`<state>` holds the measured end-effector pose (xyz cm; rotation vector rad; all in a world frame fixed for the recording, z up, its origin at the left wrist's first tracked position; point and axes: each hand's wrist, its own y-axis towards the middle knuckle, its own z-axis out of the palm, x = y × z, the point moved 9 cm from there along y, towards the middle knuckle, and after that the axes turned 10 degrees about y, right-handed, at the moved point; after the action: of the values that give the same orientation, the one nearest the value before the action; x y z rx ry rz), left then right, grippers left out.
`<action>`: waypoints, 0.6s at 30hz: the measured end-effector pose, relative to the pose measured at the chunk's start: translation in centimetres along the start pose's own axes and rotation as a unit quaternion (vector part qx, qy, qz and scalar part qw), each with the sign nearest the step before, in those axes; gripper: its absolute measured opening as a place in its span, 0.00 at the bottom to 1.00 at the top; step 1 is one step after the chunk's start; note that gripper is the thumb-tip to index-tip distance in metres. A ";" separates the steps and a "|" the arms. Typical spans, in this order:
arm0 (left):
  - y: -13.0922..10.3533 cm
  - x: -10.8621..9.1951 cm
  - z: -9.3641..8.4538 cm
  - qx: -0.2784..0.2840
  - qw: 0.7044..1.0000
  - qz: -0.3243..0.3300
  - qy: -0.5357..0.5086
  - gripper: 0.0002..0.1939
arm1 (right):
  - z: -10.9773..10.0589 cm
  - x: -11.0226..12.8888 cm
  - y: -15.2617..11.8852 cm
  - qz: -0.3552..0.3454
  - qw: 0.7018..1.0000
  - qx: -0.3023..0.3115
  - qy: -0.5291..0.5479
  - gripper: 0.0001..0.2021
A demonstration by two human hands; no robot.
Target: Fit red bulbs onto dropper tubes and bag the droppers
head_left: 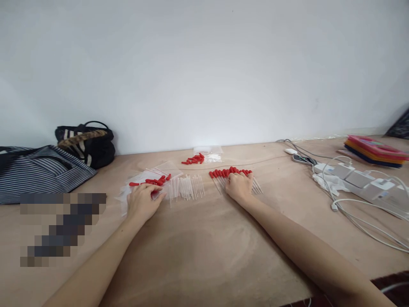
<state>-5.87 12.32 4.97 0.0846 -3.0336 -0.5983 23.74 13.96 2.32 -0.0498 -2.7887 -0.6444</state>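
Note:
Red rubber bulbs lie loose on a clear plastic bag at the left. My left hand rests over them, thumb and fingers apart, with some red showing beneath. Just right of it, thin clear glass tubes lie side by side in a row. Farther right is a row of droppers, glass tubes with red bulbs on their far ends. My right hand is closed at the middle of this row, its fingers bent down onto a dropper; the fingertips are hidden.
Farther back lie more red bulbs and a bag of tubes. A striped bag and a black handbag stand left. At right are a power strip with white cables, a phone and stacked colourful folders.

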 end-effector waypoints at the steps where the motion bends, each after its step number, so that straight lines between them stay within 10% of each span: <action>1: 0.0 0.1 0.1 0.003 1.000 -0.002 0.002 0.13 | -0.2 0.1 0.0 0.000 1.000 -0.001 0.001 0.10; 18: 0.3 1.9 -0.3 -0.020 0.995 -0.062 0.074 0.18 | 4.2 7.4 1.7 0.095 0.969 0.195 0.121 0.10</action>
<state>-7.74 12.36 5.40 0.3033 -2.8873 -0.6318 15.65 17.09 1.49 -0.1469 -2.5769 -0.0457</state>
